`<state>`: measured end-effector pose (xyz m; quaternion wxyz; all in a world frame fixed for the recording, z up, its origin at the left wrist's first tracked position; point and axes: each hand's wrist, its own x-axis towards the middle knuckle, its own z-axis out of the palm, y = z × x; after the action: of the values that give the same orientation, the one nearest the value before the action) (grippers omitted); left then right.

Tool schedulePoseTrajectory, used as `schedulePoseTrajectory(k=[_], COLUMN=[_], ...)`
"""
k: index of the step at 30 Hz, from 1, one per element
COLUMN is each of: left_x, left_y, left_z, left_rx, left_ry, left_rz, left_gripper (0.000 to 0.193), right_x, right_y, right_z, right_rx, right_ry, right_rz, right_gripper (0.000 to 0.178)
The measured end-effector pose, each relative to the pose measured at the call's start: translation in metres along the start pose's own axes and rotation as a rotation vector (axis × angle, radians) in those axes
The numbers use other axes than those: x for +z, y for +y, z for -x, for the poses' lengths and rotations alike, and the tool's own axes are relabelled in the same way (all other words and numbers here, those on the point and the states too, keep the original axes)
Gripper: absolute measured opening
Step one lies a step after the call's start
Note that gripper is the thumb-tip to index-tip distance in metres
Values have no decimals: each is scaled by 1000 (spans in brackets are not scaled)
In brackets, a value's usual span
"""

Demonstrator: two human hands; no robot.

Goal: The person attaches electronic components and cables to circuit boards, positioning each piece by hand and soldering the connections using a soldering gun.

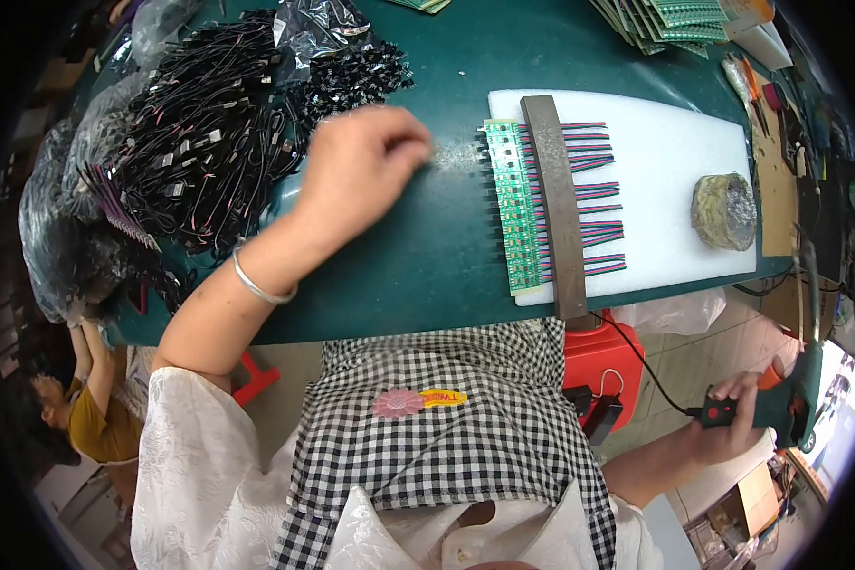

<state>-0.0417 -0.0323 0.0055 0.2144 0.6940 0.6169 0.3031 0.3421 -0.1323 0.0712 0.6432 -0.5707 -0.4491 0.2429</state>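
Evidently, in the head view, 1 green circuit board (515, 218) lies along the left edge of the white foam pad (670, 171), with a dark bar (560, 209) across the thin coloured wires (603, 231) at its right side. The left hand (366, 161) hangs between the board and the heap of black cables (204, 133), fingers curled and thumb near the forefinger; blur hides whether anything is pinched there. The right hand (736, 404), well apart at the right, is wrapped around a dark cabled tool (717, 410).

The board should be light and stiff but easily harmed on its populated face, so its 2 short ends look the safest hold. The wires look limp and poor to pull by. The bar is probably heavy and best taken around its 2 long sides; the foam likely dents under pressure.
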Motion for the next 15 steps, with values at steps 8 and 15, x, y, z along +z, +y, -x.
schedulePoseTrajectory(k=[8,15], left_x=[-10,-9], left_y=[-47,-49], left_z=[-21,-23], left_rx=[99,-54], left_ry=[160,81], left_rz=[-357,-219], left_gripper=[14,12], right_x=[55,60], right_y=[18,29], right_z=[28,39], right_rx=[144,246], right_ry=[-207,-339], right_rz=[-181,-156], right_gripper=[50,55])
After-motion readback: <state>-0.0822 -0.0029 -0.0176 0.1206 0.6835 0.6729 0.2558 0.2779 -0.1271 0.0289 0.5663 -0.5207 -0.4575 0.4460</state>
